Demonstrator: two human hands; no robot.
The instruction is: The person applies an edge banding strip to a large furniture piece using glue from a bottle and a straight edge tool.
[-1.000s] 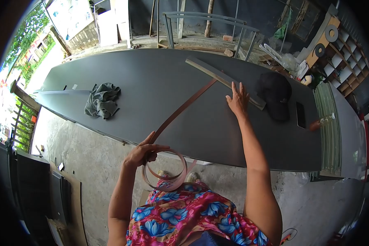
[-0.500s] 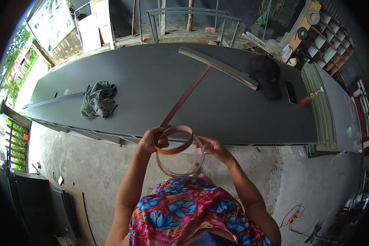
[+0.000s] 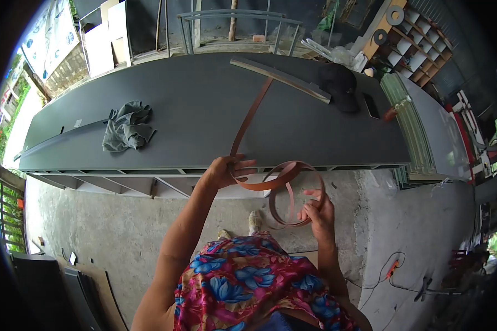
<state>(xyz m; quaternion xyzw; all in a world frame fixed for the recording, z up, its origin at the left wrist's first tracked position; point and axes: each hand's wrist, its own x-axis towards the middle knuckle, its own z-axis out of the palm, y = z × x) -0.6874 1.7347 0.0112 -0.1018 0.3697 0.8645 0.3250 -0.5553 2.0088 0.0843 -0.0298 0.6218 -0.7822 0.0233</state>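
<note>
A long brown edge-banding strip (image 3: 252, 117) runs from the cabinet top down to my left hand (image 3: 226, 171). It passes between the thumb and the loosely stretched fingers, which hold it lightly. Beyond that hand the strip turns into wide loops hanging in front of the cabinet's near edge. My right hand (image 3: 319, 214) is closed on the lower right side of these loops, with some fingers raised. Under a metal bar (image 3: 281, 79) lying at an angle, the strip's far end disappears. The large dark grey cabinet (image 3: 188, 121) lies flat with open compartments along its near side.
A crumpled grey cloth (image 3: 128, 127) lies on the left part of the cabinet. Toward the right are a black cap (image 3: 338, 87), a phone (image 3: 371, 106) and stacked greenish panels (image 3: 406, 124). An orange power socket (image 3: 392, 269) with cables sits on the concrete floor.
My right hand has moved right and down, drawing the loops rightward and wider apart. My left hand has shifted slightly right and up, its fingers straighter. The whole view has shifted a little.
</note>
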